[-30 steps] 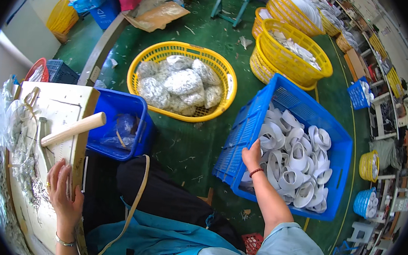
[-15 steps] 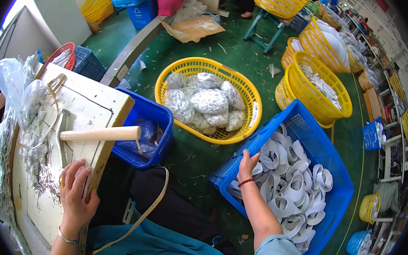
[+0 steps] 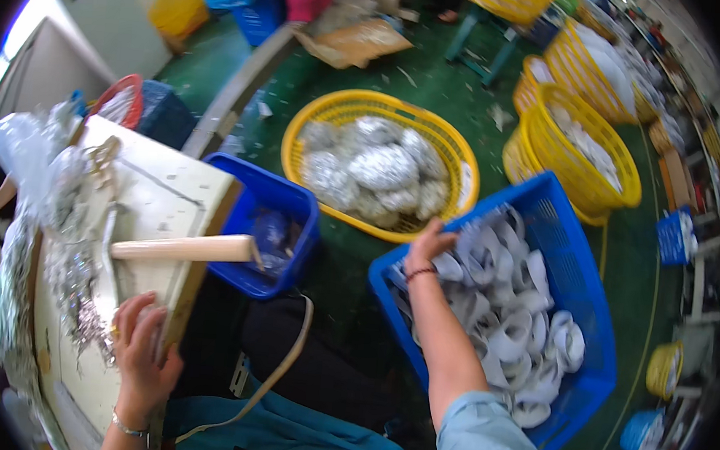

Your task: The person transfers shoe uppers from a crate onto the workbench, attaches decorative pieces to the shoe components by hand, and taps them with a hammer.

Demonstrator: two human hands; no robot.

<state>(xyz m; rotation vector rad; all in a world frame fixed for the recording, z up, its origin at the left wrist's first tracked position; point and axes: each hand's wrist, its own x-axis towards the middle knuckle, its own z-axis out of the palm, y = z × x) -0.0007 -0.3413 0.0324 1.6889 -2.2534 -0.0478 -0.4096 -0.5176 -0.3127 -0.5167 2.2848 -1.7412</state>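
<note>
Green workshop floor [image 3: 349, 258] spreads below me, crowded with baskets. Largest at my right is the blue slatted plastic crate [image 3: 581, 268] of white coiled rings [image 3: 521, 331], set close so I reach it without standing. Beyond it sits a round yellow plastic basket [image 3: 458, 161] heaped with silvery bundles [image 3: 377, 167]. At my left is the pale wooden tabletop [image 3: 172, 197], a wooden roller [image 3: 181, 247] jutting off its edge over a small blue bin [image 3: 294, 207]. My right hand [image 3: 428, 240] reaches among the rings, fingers spread apart, its grip clamped on nothing I can see. My left hand [image 3: 145, 352] presses flat, steadying silver scraps [image 3: 76, 287].
</note>
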